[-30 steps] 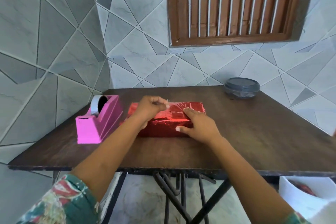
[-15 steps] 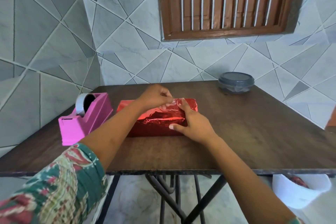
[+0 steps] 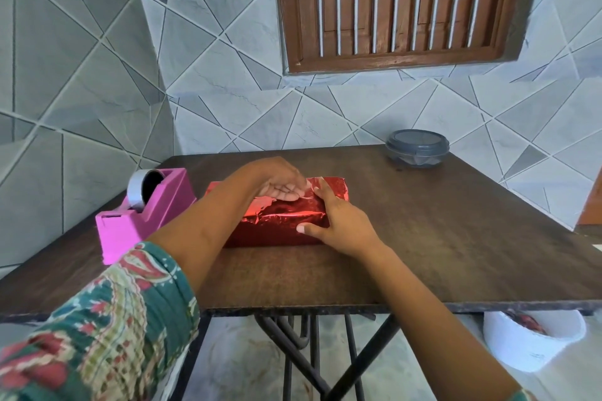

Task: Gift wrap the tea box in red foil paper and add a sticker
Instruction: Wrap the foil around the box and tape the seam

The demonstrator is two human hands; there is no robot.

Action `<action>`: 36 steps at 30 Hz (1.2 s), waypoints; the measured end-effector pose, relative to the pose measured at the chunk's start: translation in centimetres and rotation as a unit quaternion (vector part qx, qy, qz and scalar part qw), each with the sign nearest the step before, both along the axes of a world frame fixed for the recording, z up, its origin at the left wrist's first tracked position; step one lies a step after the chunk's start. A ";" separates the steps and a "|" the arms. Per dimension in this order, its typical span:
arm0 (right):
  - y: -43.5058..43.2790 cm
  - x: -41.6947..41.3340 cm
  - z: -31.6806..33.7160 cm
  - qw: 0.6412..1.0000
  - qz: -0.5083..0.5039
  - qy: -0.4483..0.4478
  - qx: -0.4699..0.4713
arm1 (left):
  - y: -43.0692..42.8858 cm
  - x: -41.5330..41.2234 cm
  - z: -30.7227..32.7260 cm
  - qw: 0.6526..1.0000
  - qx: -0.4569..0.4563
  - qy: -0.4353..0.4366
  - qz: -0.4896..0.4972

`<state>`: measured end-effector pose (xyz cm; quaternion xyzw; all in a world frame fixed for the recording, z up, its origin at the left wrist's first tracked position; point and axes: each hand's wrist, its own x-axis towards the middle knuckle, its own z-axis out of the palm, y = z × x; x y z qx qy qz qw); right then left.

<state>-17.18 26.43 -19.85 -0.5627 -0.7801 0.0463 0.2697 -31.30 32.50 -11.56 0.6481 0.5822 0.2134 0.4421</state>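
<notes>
Dark wooden table [image 3: 423,254] bears foil-wrapped tea box [image 3: 286,221], pink tape dispenser [image 3: 143,212], grey lidded container [image 3: 417,147]

Glossy, crinkled red foil [image 3: 286,215] wraps the box; the table [image 3: 423,238] is matt dark wood; the dispenser [image 3: 140,218] is smooth pink plastic.
</notes>
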 end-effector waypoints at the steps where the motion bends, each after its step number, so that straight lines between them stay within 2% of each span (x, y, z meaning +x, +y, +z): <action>1: 0.0 0.0 0.0 1.000 -0.001 0.000 0.000 | 0.0 0.0 0.0 1.000 -0.004 -0.001 0.003; 7: 0.0 0.0 -0.1 1.000 0.000 0.001 0.001 | -0.2 0.2 0.2 1.000 -0.025 0.011 0.002; 25: 0.0 -0.1 -0.1 1.000 0.003 0.018 -0.009 | 1.3 2.5 0.7 0.984 -0.004 0.176 -0.010; 36: -0.5 0.0 0.2 1.000 -0.003 -0.023 0.013 | 2.6 1.8 1.2 0.938 -0.064 0.341 -0.020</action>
